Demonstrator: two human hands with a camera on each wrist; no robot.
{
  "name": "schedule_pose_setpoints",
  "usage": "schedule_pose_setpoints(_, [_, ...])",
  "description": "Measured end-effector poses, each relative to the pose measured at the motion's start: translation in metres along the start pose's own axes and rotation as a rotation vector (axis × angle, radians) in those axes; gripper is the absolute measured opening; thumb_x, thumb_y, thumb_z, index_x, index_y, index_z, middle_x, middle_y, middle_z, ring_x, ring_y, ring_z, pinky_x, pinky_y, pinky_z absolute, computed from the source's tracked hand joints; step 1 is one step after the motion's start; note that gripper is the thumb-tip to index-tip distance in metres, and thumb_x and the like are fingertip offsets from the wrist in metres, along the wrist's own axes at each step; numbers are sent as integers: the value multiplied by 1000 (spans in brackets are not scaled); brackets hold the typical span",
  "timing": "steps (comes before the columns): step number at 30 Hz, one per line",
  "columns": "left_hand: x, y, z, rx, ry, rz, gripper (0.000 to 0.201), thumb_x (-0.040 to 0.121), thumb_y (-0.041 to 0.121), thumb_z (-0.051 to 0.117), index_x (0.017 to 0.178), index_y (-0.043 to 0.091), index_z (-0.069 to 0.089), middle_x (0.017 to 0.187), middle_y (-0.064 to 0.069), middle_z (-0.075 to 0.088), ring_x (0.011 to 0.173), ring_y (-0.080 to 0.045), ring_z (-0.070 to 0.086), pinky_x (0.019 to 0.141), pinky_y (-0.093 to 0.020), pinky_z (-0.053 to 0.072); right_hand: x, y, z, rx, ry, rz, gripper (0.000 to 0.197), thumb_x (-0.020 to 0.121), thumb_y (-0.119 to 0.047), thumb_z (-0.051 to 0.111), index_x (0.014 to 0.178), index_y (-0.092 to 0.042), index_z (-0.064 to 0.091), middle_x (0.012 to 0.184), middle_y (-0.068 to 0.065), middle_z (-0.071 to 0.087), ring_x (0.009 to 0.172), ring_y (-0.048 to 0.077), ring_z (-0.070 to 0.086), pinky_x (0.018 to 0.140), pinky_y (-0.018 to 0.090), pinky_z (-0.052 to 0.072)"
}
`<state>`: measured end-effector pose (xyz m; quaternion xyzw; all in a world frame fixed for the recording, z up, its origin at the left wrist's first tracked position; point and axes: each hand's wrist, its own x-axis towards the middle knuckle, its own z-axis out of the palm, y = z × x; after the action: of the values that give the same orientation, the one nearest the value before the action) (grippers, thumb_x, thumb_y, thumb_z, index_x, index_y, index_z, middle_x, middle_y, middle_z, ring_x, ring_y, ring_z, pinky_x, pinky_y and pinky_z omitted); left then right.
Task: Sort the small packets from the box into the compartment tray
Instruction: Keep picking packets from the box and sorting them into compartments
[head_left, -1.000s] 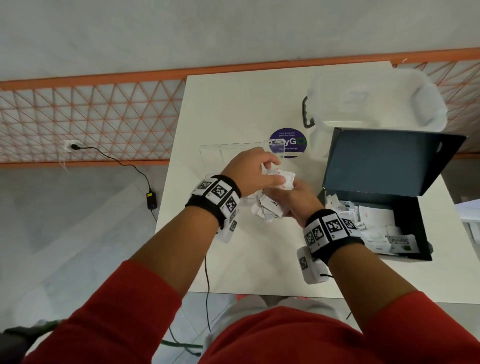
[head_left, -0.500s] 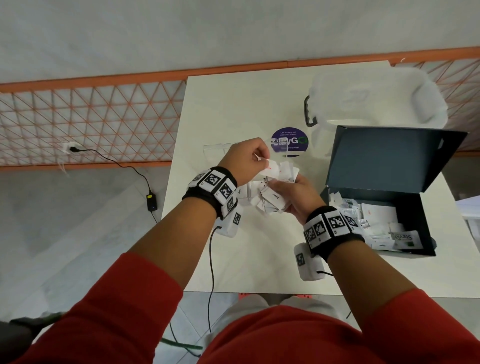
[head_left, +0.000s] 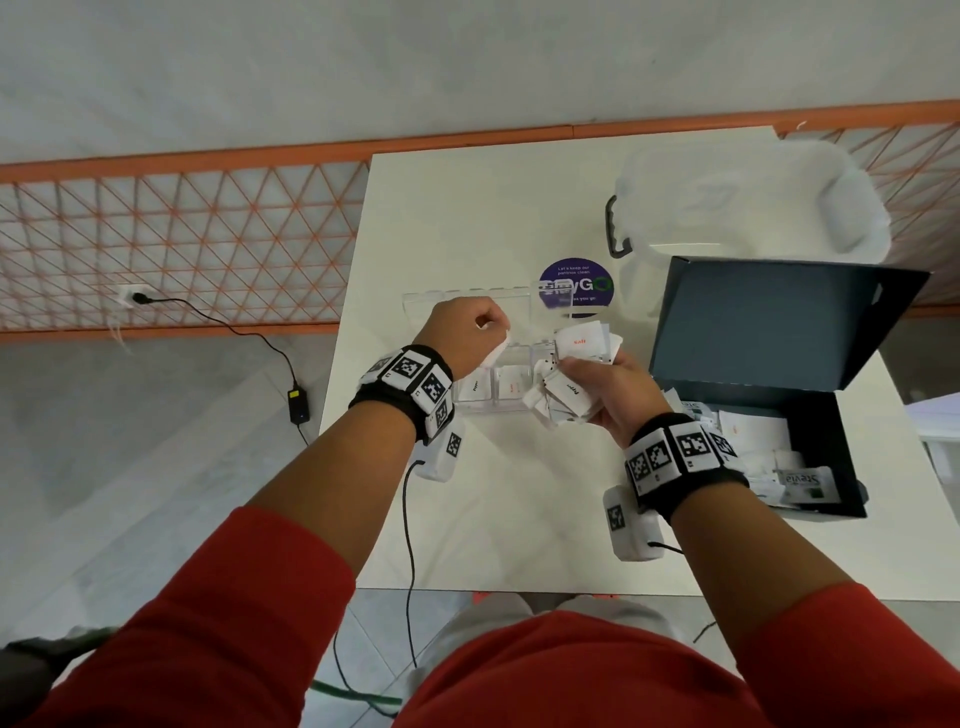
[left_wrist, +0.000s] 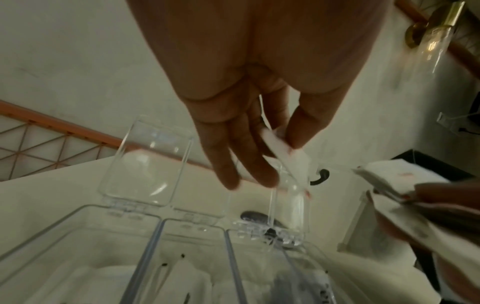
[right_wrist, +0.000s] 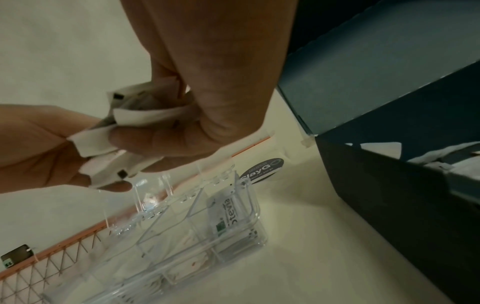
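place: office pantry | cues: white table (head_left: 467, 218); "keep our pantries clean" sticker (head_left: 575, 283); orange railing (head_left: 182, 239)

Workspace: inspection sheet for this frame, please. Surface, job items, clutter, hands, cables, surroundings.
Surface: white table, packets, tray and box on it.
Job's things: clear compartment tray, lids open, holds packets; dark box, lid up, more packets inside.
Clutter: translucent plastic bin at the far edge; round purple sticker.
Grippers: left hand pinches a single packet above the tray; right hand grips a bunch of packets.
Cables: black adapter cable on the floor from a wall socket; wrist camera lead hangs down.
Surroundings: orange lattice railing; grey floor.
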<state>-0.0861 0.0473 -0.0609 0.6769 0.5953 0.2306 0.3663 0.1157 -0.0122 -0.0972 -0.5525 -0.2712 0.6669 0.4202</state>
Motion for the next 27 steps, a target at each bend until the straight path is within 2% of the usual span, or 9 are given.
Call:
schedule_pose_setpoints(4, [6, -5, 7, 182, -32, -42, 16, 87, 15, 57, 91, 18, 72, 77, 16, 63, 79, -6, 60, 66, -10, 42, 2, 0, -7, -11, 3, 2, 27, 89, -12, 68, 116, -14, 66, 102, 10, 76, 89, 27, 74, 65, 36, 57])
schedule_pose_setpoints(7, [8, -9, 18, 274, -57, -88, 18, 89, 17, 56, 95, 16, 73, 94, 4, 71, 91, -15, 64, 81, -23, 50, 4, 1, -11, -13, 33, 9, 25, 89, -12, 68, 114, -14, 67, 101, 11, 76, 87, 27, 74, 66, 37, 57])
schedule_pose_setpoints(10, [10, -14, 33, 395, -78, -159, 15, 91, 24, 54, 95, 24, 69, 99, 6, 71, 98, -18, 61, 94, -34, 42, 5, 0, -13, -16, 33, 18, 23, 90, -11, 67, 113, -15, 67, 102, 11, 75, 87, 26, 74, 66, 37, 57])
schedule_pose_setpoints(13, [11, -22, 48, 541, -114, -147, 12, 92, 26, 53, 92, 30, 64, 98, 7, 70, 102, -17, 57, 92, -37, 29, 6, 0, -14, -12, 24, 23, 26, 91, -11, 67, 117, -13, 65, 106, 13, 75, 92, 29, 73, 64, 36, 57])
schedule_pose_setpoints(17, [11, -32, 56, 645, -148, -28, 25, 87, 26, 66, 112, 26, 64, 118, -1, 58, 111, -22, 49, 95, -37, 30, 9, 0, -12, -10, 19, 31, 26, 91, -10, 67, 116, -12, 65, 106, 14, 75, 91, 29, 73, 62, 35, 56])
schedule_pose_setpoints(19, [10, -33, 56, 603, -109, 35, 31, 84, 25, 69, 115, 21, 63, 121, -3, 53, 110, -22, 51, 95, -35, 34, 10, 0, -12, -15, 10, 32, 28, 91, -11, 67, 119, -12, 65, 107, 14, 74, 92, 30, 73, 64, 36, 56])
schedule_pose_setpoints(22, [7, -26, 51, 364, 0, 45, 21, 87, 25, 67, 107, 18, 67, 113, -1, 53, 95, -17, 55, 86, -29, 43, 12, 1, -13, -46, -4, 35, 29, 90, -13, 68, 119, -13, 65, 105, 13, 75, 94, 32, 73, 69, 39, 57])
schedule_pose_setpoints(25, [4, -12, 41, 76, 104, 36, 12, 85, 27, 67, 97, 23, 68, 99, 8, 56, 74, -5, 52, 75, -19, 42, 14, 1, -10, -78, -16, 35, 26, 88, -13, 70, 114, -15, 67, 100, 10, 76, 90, 30, 74, 65, 37, 57])
schedule_pose_setpoints(27, [0, 0, 34, -53, 113, 61, 10, 83, 30, 70, 93, 29, 67, 92, 14, 58, 70, -4, 53, 70, -13, 44, 14, 1, -6, -98, -38, 38, 25, 88, -13, 71, 113, -14, 67, 97, 9, 77, 87, 29, 74, 62, 35, 57])
